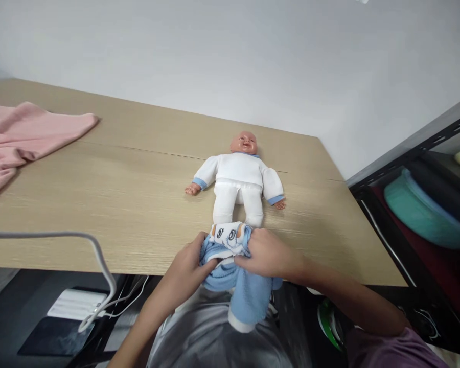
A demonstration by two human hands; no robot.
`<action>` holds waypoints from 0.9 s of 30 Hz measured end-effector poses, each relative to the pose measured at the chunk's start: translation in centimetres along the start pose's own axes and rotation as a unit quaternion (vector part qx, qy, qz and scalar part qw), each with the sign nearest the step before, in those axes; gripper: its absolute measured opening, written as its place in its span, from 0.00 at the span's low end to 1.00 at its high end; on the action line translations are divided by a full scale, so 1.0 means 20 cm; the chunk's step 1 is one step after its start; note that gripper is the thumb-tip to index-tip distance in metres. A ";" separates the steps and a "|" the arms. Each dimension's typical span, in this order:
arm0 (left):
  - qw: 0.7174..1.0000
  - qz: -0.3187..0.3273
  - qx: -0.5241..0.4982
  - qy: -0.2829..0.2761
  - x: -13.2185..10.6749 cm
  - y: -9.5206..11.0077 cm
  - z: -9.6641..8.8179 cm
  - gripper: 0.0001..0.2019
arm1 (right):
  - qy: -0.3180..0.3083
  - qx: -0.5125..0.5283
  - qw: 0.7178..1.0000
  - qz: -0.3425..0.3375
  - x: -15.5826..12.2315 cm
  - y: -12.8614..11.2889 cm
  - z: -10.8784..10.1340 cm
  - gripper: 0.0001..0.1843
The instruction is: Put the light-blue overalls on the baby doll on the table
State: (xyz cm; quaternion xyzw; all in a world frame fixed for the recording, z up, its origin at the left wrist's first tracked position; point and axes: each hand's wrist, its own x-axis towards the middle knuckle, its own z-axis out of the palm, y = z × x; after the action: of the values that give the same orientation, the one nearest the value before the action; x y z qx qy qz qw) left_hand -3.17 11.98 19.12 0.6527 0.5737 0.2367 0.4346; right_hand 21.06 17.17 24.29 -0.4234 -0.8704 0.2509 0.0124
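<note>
Both my hands are down at the near edge of the counter (99, 204), close together and clamped on the blue pants (249, 296). My left hand (186, 268) has its fingers curled into the bunched fabric from the left side, and my right hand (270, 253) grips it from the right with the knuckles up. Between them the waist end of the pants is gathered, showing a white patch with cartoon eyes, and it sits right at the doll's feet, touching or just about touching them; I cannot tell which from here. One blue leg with a white cuff hangs off the counter edge towards my lap. The doll (237, 179) lies on its back in the middle of the counter, head towards the wall, arms spread out to both sides, dressed in a white top with blue cuffs and white leggings. Far off to the left a pink cloth (23, 138) lies rumpled on the counter, well apart from the doll. A white cable (80, 240) curves across the near left edge and drops down to a white power strip (74, 304) below. Over on the right, a dark shelf (406, 148) holds a teal basin (421, 214).
</note>
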 end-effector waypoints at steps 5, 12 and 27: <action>0.997 0.039 0.067 0.030 0.01 0.00 0.03 0.18 | 0.040 -0.023 0.999 -0.018 -0.03 0.00 0.04 0.19; 0.999 0.000 -0.022 0.050 -0.01 -0.05 0.07 0.26 | 0.085 -0.012 0.992 -0.097 -0.06 0.03 0.15 0.17; 0.980 0.022 -0.186 0.062 0.00 -0.03 0.06 0.23 | 0.168 0.292 0.941 -0.021 -0.05 0.06 0.19 0.25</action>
State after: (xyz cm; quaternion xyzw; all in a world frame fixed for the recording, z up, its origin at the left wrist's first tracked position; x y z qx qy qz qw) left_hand -2.57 11.60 17.96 0.5572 0.5310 0.3885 0.5066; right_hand 21.78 15.47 20.67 -0.4186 -0.7530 0.4188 0.2870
